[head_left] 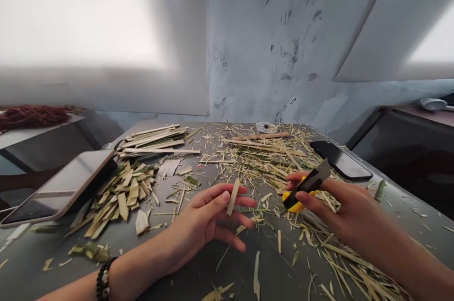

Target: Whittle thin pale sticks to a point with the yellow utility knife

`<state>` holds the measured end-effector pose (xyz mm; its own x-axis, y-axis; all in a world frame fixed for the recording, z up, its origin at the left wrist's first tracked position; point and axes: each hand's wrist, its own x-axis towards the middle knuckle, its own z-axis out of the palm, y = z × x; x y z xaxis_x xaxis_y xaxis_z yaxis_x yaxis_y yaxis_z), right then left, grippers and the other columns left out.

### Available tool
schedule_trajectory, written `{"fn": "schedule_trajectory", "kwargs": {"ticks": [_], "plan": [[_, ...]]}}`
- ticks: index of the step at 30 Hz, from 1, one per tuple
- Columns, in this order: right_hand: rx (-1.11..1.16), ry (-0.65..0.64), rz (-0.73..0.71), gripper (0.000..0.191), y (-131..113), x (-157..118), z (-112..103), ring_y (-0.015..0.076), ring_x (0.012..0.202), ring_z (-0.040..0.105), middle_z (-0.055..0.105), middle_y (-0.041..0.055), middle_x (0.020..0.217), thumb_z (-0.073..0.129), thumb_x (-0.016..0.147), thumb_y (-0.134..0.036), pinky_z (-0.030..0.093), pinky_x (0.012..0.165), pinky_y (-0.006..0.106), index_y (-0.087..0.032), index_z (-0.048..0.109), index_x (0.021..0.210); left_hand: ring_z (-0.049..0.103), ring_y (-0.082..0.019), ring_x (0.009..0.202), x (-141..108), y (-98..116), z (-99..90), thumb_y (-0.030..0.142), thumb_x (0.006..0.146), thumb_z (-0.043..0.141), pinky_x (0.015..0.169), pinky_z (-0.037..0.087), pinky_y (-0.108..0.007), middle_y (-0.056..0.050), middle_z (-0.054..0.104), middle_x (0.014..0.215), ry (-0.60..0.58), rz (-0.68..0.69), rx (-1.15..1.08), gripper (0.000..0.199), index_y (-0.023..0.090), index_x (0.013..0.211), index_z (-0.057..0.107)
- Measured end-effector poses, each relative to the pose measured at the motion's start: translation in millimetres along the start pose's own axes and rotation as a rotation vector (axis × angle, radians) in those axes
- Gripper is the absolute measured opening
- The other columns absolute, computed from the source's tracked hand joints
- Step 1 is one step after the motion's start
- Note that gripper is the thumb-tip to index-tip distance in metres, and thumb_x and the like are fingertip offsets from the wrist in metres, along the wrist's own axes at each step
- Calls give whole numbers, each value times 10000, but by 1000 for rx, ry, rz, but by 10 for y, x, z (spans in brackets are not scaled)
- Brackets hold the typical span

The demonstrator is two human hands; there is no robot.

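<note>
Pale strip [233,197] slants lengthwise, upper end leaning right.

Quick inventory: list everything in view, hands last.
Thin strip: 1, pale, centre
Cutting tool: 1, black and yellow, right
Long strips: several, pale, far left
Short pieces: many, pale, left
Shavings: many, pale, throughout
Stick: 1, brown, far
Phone: 1, black, right
Screen device: 1, grey, left
Round item: 1, clear, far
Strand heap: 1, reddish, left
Rounded object: 1, grey, right
Table: 1, grey, centre
Side tables: 2, grey and brown, flanking
Wall: 1, grey, behind
Panels: 2, white, wall
Bracelet: 1, black, left wrist
Left hand: 1, holding strip
Right hand: 1, gripping tool
</note>
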<state>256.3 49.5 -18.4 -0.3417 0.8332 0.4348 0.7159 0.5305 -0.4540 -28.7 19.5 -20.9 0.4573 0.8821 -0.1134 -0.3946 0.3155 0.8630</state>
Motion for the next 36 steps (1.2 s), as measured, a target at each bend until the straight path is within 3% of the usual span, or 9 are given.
{"fn": "schedule_trajectory", "kwargs": {"ticks": [5,16,19,22,29,33,36], "plan": [[24,-43,12,262,6,-49,152,212,1040,732,757,-8,1174,575,999,-500,568,751,265,-328,641,1186,722,-208,929,-30,13,-24,256,1027,557,689,668,-325,-200,700,1234,-30,-3,-14,224,128,1169,674],[53,16,26,254,-3,-126,171,275,999,748,771,-2,1147,599,975,-495,591,785,357,-379,636,1198,731,-179,875,-22,-7,-26,228,1015,589,640,673,-281,-148,732,1093,-48,6,-55,161,129,1103,681],[79,28,15,245,-61,-117,163,291,964,747,776,31,1092,604,974,-479,582,760,378,-354,646,1180,731,-175,847,-53,27,55,237,1013,592,609,671,-271,-131,734,1059,-21,29,-48,160,136,1095,686],[97,8,-28,227,-114,-91,167,253,904,747,772,24,1068,609,979,-454,577,757,349,-331,656,1164,731,-174,819,-92,65,189,255,1010,599,581,664,-259,-111,731,1012,-14,35,-33,155,142,1075,683],[127,20,-31,237,-138,-94,155,218,945,733,767,0,1052,603,986,-464,552,796,313,-310,663,1157,726,-160,765,-131,-35,411,327,1003,604,531,634,-225,-94,704,955,-42,-83,-14,188,144,1034,632],[146,30,-25,227,-158,-93,130,238,993,724,763,14,1082,593,990,-472,544,795,322,-301,673,1117,716,-168,755,-48,-68,452,379,981,623,521,619,-227,-96,687,948,-42,-95,77,231,154,1027,600],[155,52,12,245,-190,-77,102,240,933,729,763,30,1074,577,993,-488,548,734,318,-286,676,1089,711,-174,751,89,-58,458,420,982,604,530,614,-242,-87,673,949,-33,-20,201,262,169,1053,576]]}}
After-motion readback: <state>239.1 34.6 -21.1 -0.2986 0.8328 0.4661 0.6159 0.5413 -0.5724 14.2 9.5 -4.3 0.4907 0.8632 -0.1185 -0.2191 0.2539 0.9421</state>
